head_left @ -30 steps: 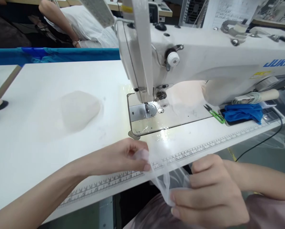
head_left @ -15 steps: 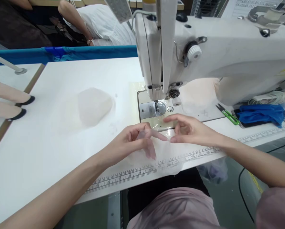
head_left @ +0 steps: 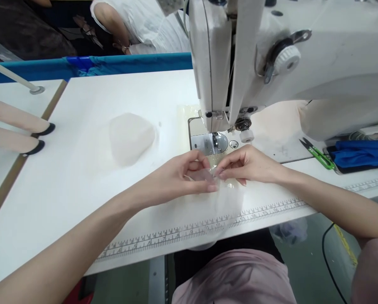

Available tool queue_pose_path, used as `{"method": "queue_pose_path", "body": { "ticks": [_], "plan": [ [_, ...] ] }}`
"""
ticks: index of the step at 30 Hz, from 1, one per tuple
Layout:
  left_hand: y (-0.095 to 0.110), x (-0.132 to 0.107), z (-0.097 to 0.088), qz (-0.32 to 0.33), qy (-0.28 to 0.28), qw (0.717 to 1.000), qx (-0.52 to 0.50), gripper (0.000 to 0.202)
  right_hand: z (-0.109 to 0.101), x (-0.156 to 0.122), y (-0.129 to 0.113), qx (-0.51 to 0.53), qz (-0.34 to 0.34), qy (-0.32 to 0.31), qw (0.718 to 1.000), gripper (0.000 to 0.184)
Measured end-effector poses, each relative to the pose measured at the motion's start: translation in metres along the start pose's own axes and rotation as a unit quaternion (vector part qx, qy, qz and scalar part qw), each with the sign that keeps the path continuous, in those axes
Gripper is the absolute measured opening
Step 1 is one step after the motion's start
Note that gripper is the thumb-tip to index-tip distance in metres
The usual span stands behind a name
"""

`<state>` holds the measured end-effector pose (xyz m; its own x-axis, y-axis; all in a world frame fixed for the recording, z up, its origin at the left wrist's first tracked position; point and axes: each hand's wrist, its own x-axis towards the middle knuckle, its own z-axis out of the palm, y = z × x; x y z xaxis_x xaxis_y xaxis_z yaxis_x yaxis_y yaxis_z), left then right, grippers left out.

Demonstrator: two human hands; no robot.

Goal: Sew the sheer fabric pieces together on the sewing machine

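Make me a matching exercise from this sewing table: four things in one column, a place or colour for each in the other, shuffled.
Things
1. Sheer fabric
2. Snips
3. Ruler strip
4. Crumpled cloth

Places and colours
A. Marked with numbers, along the near edge of the table
B. Blue all over
C. Held between the left hand and the right hand
D. Green-handled

Pairs: 1-C, 2-D, 3-A, 4-B

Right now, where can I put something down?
Behind the pale piece, before the blue border; also between the brown strip and left arm. Crowded: near the needle, where left hand and right hand hold sheer cloth; and around snips and blue cloth.
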<state>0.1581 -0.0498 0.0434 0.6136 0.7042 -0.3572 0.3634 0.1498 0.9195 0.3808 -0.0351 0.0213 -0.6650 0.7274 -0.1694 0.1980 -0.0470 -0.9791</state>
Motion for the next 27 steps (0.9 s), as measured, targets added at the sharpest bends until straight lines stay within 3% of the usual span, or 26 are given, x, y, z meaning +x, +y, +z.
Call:
{"method": "queue_pose_path", "body": {
  "ticks": [3, 6, 9, 12, 15, 19, 22, 27],
  "plan": [
    [0.004, 0.017, 0.011, 0.015, 0.025, 0.996, 0.083, 0.028, -0.001, -0.002, 0.001, 0.005, 0.0, 0.016, 1.0, 0.004],
    [-0.002, 0.022, 0.021, 0.024, 0.1, 0.984, 0.145, 0.018, -0.006, -0.005, 0.006, 0.016, 0.027, 0.023, 0.999, 0.015],
    [-0.012, 0.019, 0.028, 0.07, 0.191, 0.949, 0.24, 0.01, -0.008, -0.007, 0.011, -0.004, 0.031, 0.03, 0.999, 0.014],
    [-0.021, 0.016, 0.034, 0.102, 0.24, 0.907, 0.331, 0.005, -0.005, -0.01, 0.014, -0.082, -0.011, 0.09, 0.992, 0.004],
    [-0.026, 0.016, 0.037, 0.127, 0.265, 0.877, 0.38, 0.008, 0.001, -0.012, 0.014, -0.143, -0.067, 0.144, 0.977, 0.007],
    [-0.032, 0.018, 0.036, 0.143, 0.279, 0.864, 0.393, 0.013, 0.006, -0.011, 0.014, -0.202, -0.128, 0.164, 0.957, 0.009],
    [-0.035, 0.018, 0.036, 0.156, 0.287, 0.86, 0.393, 0.015, 0.007, -0.009, 0.015, -0.236, -0.148, 0.186, 0.942, 0.008],
    [-0.037, 0.017, 0.037, 0.176, 0.293, 0.846, 0.408, 0.016, 0.008, -0.01, 0.017, -0.225, -0.155, 0.182, 0.945, 0.011]
  ]
}}
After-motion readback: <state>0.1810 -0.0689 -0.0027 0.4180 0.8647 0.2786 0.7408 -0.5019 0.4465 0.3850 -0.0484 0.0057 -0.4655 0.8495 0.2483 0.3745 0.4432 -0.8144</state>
